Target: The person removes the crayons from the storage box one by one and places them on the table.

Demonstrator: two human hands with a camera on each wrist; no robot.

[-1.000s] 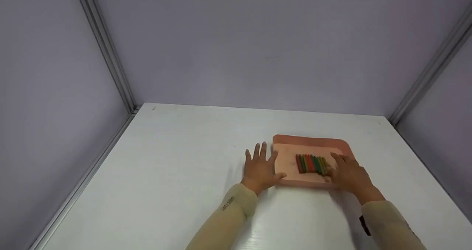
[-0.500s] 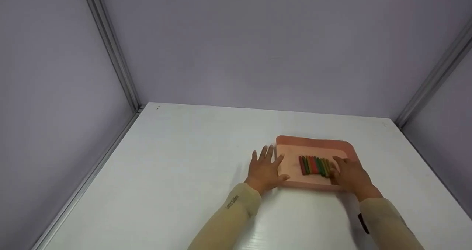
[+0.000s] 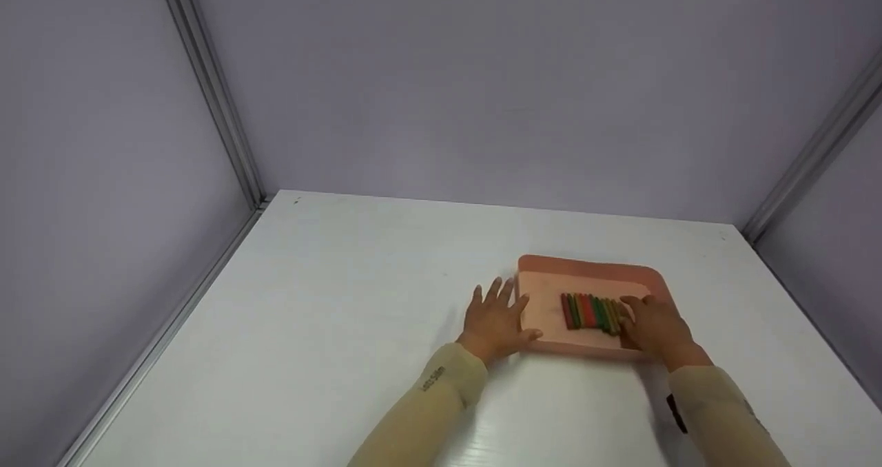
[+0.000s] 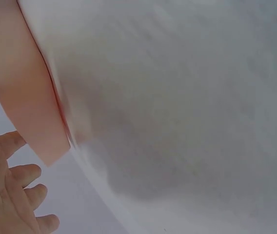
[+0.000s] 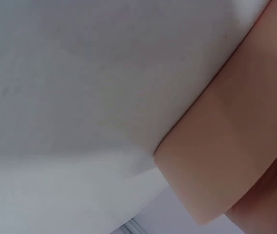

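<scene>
A pink tray (image 3: 586, 267) is steadied at its left edge by the left hand (image 3: 494, 319), fingers spread flat. The coloured sticks (image 3: 591, 311), lined up side by side in the tray, are touched by the right hand (image 3: 656, 325); its grip cannot be told. The lining-up seems nearly finished. All is set on a white table (image 3: 331, 315) enclosed by grey walls (image 3: 482, 88).

Tray (image 3: 586, 268) sits on the surface (image 3: 331, 315), right of centre, toward the near edge. Row of sticks (image 3: 591, 312) lies side by side in the tray. Left hand (image 3: 495, 320) at the tray's left edge; right hand (image 3: 658, 326) at its near right corner, beside the sticks.
</scene>
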